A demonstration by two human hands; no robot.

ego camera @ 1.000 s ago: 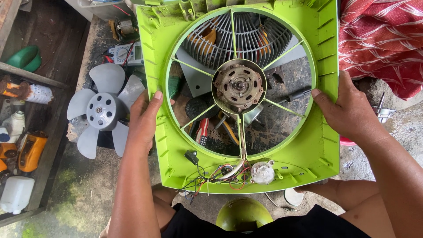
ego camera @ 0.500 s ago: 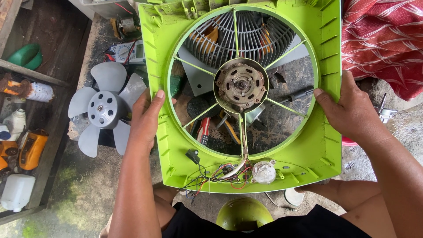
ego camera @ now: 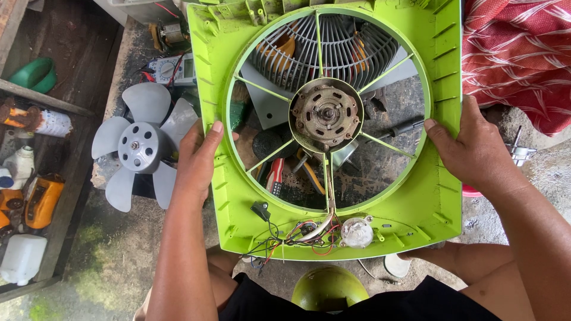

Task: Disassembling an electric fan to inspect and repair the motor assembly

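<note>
I hold a lime-green square fan housing [ego camera: 428, 214] up in front of me. My left hand [ego camera: 196, 163] grips its left edge and my right hand [ego camera: 470, 151] grips its right edge. A rusty round motor [ego camera: 326, 115] sits at the centre of the ring on thin green spokes. Loose coloured wires [ego camera: 297, 235] and a small white round part [ego camera: 357, 232] hang at the bottom of the housing. Through the ring I see a grey fan grille [ego camera: 333, 50] and hand tools on the ground.
A grey fan blade [ego camera: 140, 145] lies on the ground to the left, with a multimeter [ego camera: 175, 70] behind it. Bottles and an orange tool [ego camera: 41, 199] sit on a wooden rack at far left. Red striped cloth [ego camera: 523, 53] lies at right. A green dome [ego camera: 330, 288] is below.
The housing has shifted slightly to the right and nearer in view, still held by both hands. The grips have not changed.
</note>
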